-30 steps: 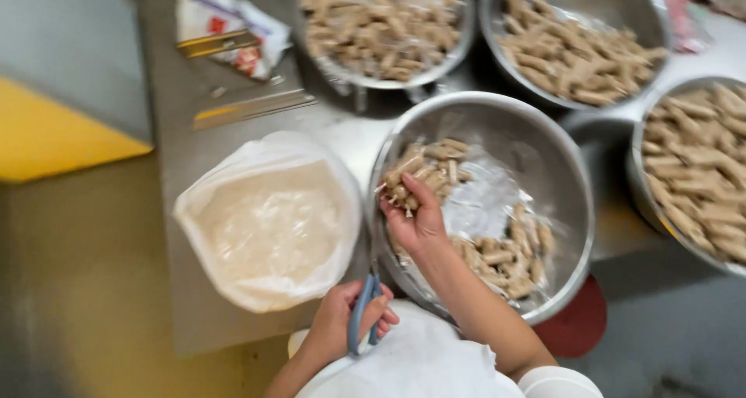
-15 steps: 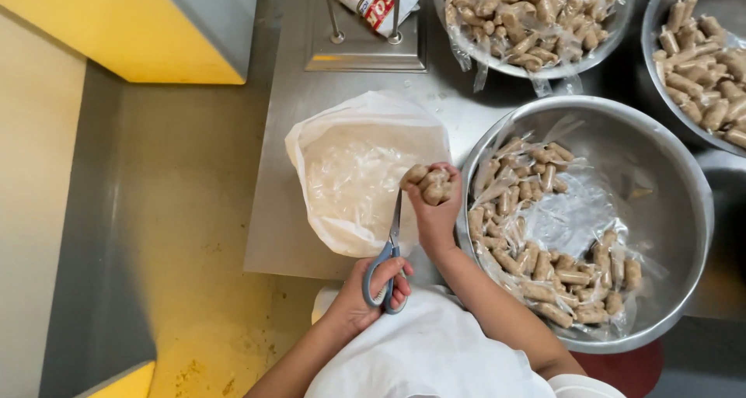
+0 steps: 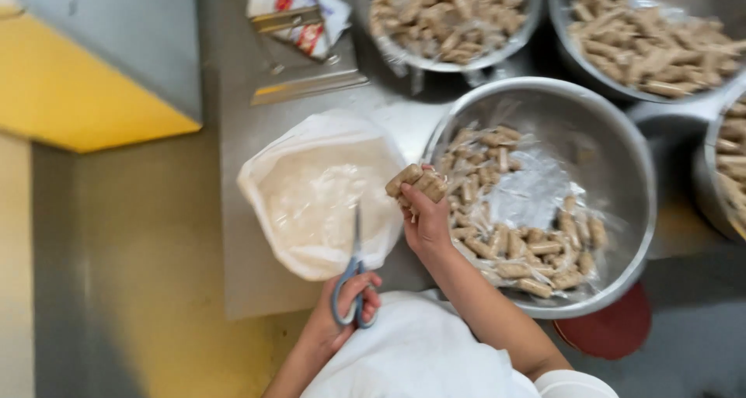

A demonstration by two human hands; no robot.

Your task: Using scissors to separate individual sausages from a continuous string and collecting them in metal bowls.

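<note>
The right hand (image 3: 426,219) pinches a light, plastic-wrapped bundle of small sausages (image 3: 416,182) over the white bag (image 3: 311,188), while the left hand (image 3: 342,312) holds scissors (image 3: 353,278) just below, blades seemingly closed.

Beyond the grip, three full bowls (image 3: 458,21) line the far edge; a red lid (image 3: 610,328) lies nearer.
</note>
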